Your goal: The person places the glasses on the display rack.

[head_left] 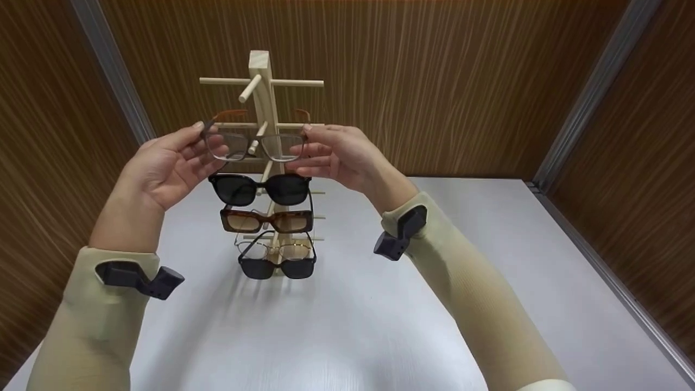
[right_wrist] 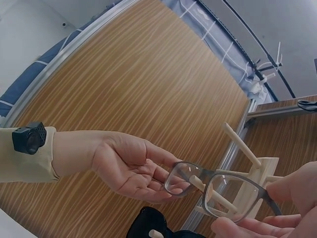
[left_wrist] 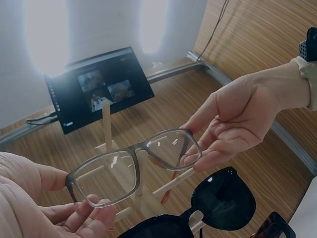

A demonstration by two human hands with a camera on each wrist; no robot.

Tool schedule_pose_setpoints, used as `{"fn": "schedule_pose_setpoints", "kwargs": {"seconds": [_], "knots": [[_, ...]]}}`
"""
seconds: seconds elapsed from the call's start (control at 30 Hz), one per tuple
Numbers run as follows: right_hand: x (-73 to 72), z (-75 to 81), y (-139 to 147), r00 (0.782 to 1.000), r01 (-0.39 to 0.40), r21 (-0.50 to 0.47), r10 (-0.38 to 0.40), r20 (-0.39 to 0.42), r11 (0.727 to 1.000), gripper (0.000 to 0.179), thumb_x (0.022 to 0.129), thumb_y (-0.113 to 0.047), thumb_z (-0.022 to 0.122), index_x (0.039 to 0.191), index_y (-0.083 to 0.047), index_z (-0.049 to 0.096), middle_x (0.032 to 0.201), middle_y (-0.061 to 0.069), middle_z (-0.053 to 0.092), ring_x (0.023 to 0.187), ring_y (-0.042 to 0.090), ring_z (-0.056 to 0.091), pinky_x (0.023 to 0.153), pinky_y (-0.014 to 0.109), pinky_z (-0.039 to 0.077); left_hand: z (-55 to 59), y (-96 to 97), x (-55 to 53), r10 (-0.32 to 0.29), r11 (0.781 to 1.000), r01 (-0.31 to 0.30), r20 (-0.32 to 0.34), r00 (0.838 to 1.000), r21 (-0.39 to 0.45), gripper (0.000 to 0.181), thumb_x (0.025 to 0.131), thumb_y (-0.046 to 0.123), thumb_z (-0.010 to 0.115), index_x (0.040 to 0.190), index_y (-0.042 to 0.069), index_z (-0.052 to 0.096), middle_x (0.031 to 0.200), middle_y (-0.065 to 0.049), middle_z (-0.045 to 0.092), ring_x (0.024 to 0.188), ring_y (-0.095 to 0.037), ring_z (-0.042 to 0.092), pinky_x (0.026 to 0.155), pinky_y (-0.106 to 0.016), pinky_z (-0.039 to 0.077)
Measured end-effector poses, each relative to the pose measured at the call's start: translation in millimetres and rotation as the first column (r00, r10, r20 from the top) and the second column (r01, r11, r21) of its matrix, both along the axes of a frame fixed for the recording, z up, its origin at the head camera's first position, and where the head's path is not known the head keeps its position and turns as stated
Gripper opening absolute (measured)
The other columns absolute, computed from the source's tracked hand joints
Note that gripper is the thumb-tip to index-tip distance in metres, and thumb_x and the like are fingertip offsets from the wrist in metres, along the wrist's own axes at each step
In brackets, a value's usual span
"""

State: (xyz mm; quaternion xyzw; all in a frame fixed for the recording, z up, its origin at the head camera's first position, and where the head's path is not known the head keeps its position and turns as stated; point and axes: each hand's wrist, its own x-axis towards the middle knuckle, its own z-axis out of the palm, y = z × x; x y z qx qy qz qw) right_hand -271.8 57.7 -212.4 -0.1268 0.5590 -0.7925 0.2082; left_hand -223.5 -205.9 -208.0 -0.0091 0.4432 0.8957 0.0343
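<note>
Grey-framed eyeglasses with orange-brown temple tips are pinched at both hinge corners, the left hand at one end and the right hand at the other. Their bridge overlaps a peg of the wooden display stand in the head view. Thumbs and fingers pinch the frame ends, and the temples point back toward the stand. Just below hang black sunglasses, then tortoiseshell sunglasses. In the left wrist view, both clear lenses of the eyeglasses face the camera.
Lower on the stand are thin metal-framed glasses and another pair of black sunglasses. Bare pegs stick out at the top. The stand is on a white table between wood-grain panels. A screen shows behind.
</note>
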Motion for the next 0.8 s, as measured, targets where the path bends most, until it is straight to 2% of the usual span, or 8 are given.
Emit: {"fn": "schedule_pose_setpoints", "kwargs": {"seconds": [0.1,0.33,0.6,0.8], "knots": [[-0.8,-0.8,2,1.000,-0.005,0.005,0.005,0.008,1.000,0.033,0.093,-0.018,0.059,0.120,-0.001,0.054,0.103,0.023,0.062,0.093,0.039,0.063,0.076,0.040,0.053,-1.6,-0.3,-1.0,-0.008,1.000,0.008,0.001,1.000,-0.010,0.023,0.084,0.008,0.069,0.104,-0.003,0.063,0.091,-0.016,0.067,0.083,-0.027,0.066,0.082,-0.037,0.052],[-1.3,-2.2,5,0.999,-0.024,-0.022,0.025,0.031,0.999,0.027,0.092,-0.015,0.059,0.114,0.000,0.055,0.104,0.025,0.060,0.096,0.039,0.062,0.074,0.039,0.054,-3.4,-0.8,-0.6,-0.010,0.999,0.010,0.011,1.000,-0.039,0.023,0.083,0.009,0.070,0.103,-0.002,0.062,0.091,-0.016,0.067,0.084,-0.027,0.067,0.082,-0.037,0.052],[-2.3,-5.8,13,0.999,-0.042,-0.016,0.042,0.028,0.999,0.032,0.094,-0.019,0.056,0.118,0.002,0.052,0.110,0.026,0.058,0.099,0.038,0.061,0.076,0.039,0.053,-3.3,-3.8,-0.4,-0.031,0.999,0.031,0.006,0.999,-0.009,0.019,0.085,0.006,0.068,0.100,-0.004,0.063,0.093,-0.019,0.067,0.085,-0.029,0.067,0.082,-0.039,0.052],[-2.1,-9.1,19,0.998,-0.063,-0.019,0.063,0.010,0.998,0.042,0.094,-0.023,0.056,0.124,0.004,0.047,0.110,0.027,0.058,0.099,0.038,0.062,0.076,0.040,0.053,-2.1,-10.0,1.1,-0.012,1.000,0.012,0.000,1.000,0.017,0.019,0.085,0.006,0.068,0.099,-0.004,0.061,0.098,-0.022,0.066,0.095,-0.032,0.064,0.083,-0.039,0.051]]}}
